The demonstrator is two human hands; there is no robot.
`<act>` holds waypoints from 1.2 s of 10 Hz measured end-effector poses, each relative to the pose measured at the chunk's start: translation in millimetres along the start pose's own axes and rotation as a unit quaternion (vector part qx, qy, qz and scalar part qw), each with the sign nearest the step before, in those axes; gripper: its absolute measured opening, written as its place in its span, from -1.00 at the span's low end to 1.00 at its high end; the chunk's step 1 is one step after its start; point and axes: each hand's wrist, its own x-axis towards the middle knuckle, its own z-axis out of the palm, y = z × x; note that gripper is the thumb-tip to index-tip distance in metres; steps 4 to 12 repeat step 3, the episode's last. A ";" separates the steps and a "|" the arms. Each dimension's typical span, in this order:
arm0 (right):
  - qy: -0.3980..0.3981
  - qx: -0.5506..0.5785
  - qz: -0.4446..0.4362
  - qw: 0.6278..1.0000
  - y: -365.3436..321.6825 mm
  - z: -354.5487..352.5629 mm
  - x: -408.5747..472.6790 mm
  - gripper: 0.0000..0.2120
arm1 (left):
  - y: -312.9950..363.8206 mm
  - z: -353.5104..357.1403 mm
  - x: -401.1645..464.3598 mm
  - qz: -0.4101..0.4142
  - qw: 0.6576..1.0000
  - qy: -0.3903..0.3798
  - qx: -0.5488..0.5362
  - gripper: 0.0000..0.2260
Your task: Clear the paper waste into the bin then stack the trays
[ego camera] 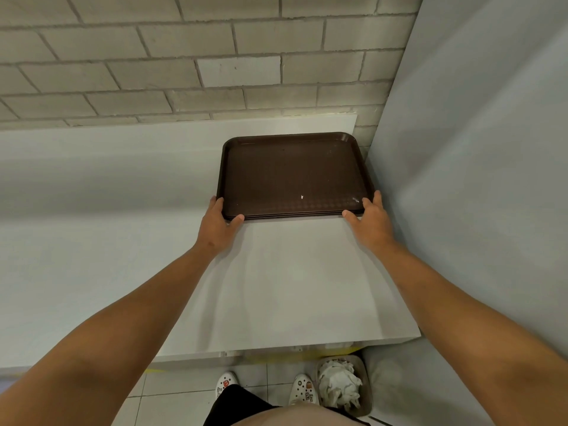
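Note:
A stack of dark brown trays (292,173) lies flat on the white counter (292,287), pushed toward the far right corner. My left hand (216,224) holds the stack's near left corner, fingers along the side and thumb at the front edge. My right hand (370,221) holds the near right corner the same way. A tiny white scrap (301,197) lies on the top tray. On the floor below the counter's front edge stands a bin (364,382) with crumpled white paper (338,384) in it.
A grey brick wall (184,56) rises behind the counter and a pale wall (476,179) closes off the right side. My feet in white shoes (227,384) stand on the tiled floor beside the bin.

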 end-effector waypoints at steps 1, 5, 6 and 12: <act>-0.008 0.008 -0.006 1.000 2.5 -0.6 2.5 -0.26 | -2.4 0.1 1.1 -0.004 1.000 -0.007 0.009 -0.40; 0.001 -0.016 -0.071 0.997 -12.8 -15.1 -5.8 -0.27 | -2.9 -5.1 -4.6 0.015 0.999 -0.002 0.048 -0.35; 0.001 -0.016 -0.071 0.997 -12.8 -15.1 -5.8 -0.27 | -2.9 -5.1 -4.6 0.015 0.999 -0.002 0.048 -0.35; 0.001 -0.016 -0.071 0.997 -12.8 -15.1 -5.8 -0.27 | -2.9 -5.1 -4.6 0.015 0.999 -0.002 0.048 -0.35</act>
